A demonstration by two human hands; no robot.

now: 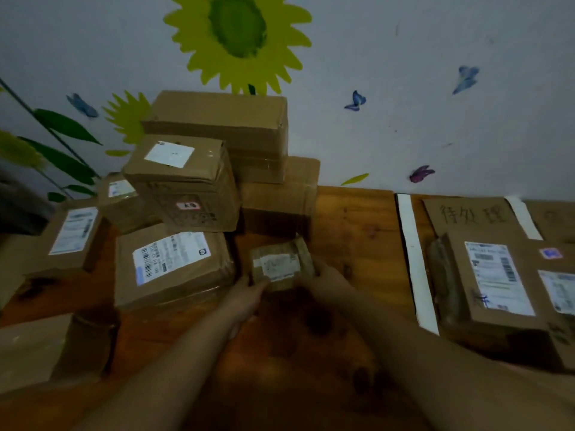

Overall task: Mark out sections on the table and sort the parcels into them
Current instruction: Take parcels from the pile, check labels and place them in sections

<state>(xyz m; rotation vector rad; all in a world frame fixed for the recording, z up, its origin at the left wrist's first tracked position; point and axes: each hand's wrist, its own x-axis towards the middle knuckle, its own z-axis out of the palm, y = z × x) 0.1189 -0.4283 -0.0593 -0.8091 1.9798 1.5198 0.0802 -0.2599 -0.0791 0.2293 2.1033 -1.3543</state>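
Note:
A small taped cardboard parcel (pixel 280 264) with a white label is held just above the wooden table (pixel 354 225), near its middle. My left hand (pixel 252 292) grips its lower left corner and my right hand (pixel 325 279) grips its right side. To the left rises a pile of brown parcels (pixel 199 181), several with white labels. On the right, a white tape strip (pixel 417 262) and a second one (pixel 524 217) mark out a section. In that section lie a handwritten cardboard sign (pixel 466 214) and a labelled parcel (pixel 497 278).
A flat parcel (pixel 171 265) lies just left of the held one. Another box (pixel 34 349) sits at the table's front left. Further parcels (pixel 557 290) reach the right edge. The wall (pixel 389 73) behind carries sunflower and butterfly stickers.

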